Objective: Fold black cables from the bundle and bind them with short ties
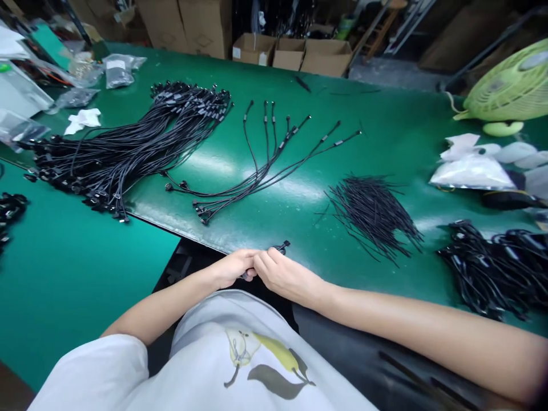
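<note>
Okay, far left: clump of black cables [11, 214] on the lower green surface, cut off by the frame edge. Above it, clear plastic bags with small parts, one grey bag [119, 73] toward the back, and a crumpled white tissue [83, 120] beside the big cable pile [141, 140]. That pile lies slantwise on the green table [299, 214], connectors bunched at both ends, near end at the table edge. Open cardboard boxes [254, 48] stand behind the table.

Next, a few loose cables [257, 181] fanned out, tips spread toward the back, near ends gathered.

Left hand [237, 267] at the near table edge, in front of the person's white shirt [205, 354]: fingers curled in, gripping a folded black cable [281, 248]. Right hand [285, 277] meets it, fingertips pinched together on the same cable; exact grip hidden by the fingers. Cable's connector end pokes out beyond the right fingers, a bit of it shows under the left hand too.

Rightward, heap of thin black strips [374, 214], loosely aligned. Far right, from back: yellow-green fan [511, 85], white plastic bag [473, 172], then folded black cable bundles [492, 268], piled up.
</note>
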The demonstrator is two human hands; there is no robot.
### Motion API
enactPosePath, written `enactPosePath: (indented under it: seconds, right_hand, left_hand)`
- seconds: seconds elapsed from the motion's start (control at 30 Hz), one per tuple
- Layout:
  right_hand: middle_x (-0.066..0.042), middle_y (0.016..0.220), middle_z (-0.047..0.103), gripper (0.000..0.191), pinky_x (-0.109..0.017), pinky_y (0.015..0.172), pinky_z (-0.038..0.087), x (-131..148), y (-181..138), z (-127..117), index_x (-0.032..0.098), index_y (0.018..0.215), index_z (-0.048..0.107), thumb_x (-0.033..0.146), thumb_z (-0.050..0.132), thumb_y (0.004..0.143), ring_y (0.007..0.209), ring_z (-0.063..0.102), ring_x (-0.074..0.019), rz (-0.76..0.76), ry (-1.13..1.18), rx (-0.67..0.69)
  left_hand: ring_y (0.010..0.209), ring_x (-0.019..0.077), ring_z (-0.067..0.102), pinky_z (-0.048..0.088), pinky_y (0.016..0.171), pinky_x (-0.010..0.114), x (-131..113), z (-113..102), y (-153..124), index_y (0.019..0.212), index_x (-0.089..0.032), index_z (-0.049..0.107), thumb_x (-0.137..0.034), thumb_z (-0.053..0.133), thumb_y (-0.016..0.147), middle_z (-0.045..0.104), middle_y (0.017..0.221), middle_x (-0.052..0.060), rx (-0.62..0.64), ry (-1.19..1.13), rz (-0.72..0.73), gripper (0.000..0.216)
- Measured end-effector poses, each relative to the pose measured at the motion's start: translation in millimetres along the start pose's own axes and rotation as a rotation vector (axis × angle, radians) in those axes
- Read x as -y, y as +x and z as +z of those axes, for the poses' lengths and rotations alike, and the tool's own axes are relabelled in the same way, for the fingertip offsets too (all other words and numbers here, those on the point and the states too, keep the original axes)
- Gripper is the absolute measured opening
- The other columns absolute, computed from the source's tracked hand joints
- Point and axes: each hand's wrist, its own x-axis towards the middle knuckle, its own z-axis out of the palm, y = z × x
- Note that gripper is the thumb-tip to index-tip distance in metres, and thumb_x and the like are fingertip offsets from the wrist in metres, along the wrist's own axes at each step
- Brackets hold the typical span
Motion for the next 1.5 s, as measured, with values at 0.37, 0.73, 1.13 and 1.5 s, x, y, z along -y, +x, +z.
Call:
enactPosePath:
  seconds: [0.37,0.73,1.13,1.5]
  right_hand:
    - [-0.008,0.058,0.044,0.037,-0.035,0.055,0.023,-2,0,4,0.017,0.062,0.061,-0.001,0.033,0.078,0.056,0.035,-0.0209,-0.077,-0.096,0.061]
    - [-0.006,0.069,0.063,0.029,-0.026,0.056,0.032,-29,4,26,0.014,0.074,0.062,0.021,0.04,0.091,0.059,0.055,-0.0156,0.7,0.616,-0.153]
    - [-0.001,0.062,0.053,0.028,-0.026,0.058,0.028,-18,-9,29,0.018,0.068,0.055,0.019,0.042,0.093,0.058,0.045,-0.012,0.752,0.495,-0.367]
    - [-0.004,0.065,0.055,0.029,-0.032,0.06,0.022,-19,-6,29,0.017,0.074,0.059,0.012,0.038,0.094,0.06,0.037,-0.0152,0.426,0.251,-0.368]
  left_hand:
    - [0.059,0.0117,0.045,0.039,0.062,0.027,6,10,-8,0.074,-0.018,0.055,-0.017,0.05,0.068,0.048,0.06,-0.003,-0.039,0.164,0.029,0.008]
    - [0.13,0.0267,0.046,0.031,0.112,0.042,-15,21,16,0.129,-0.017,0.058,-0.026,0.039,0.087,0.058,0.135,0.009,-0.169,-0.001,0.542,0.047]
    - [0.082,0.0173,0.05,0.039,0.089,0.033,-6,8,-2,0.075,-0.015,0.072,-0.061,0.04,0.091,0.058,0.084,0.006,-0.15,0.378,0.472,0.058]
    - [0.076,0.014,0.057,0.045,0.076,0.028,-13,0,1,0.075,-0.013,0.069,-0.05,0.075,0.071,0.064,0.076,0.003,-0.177,-0.213,0.254,0.038]
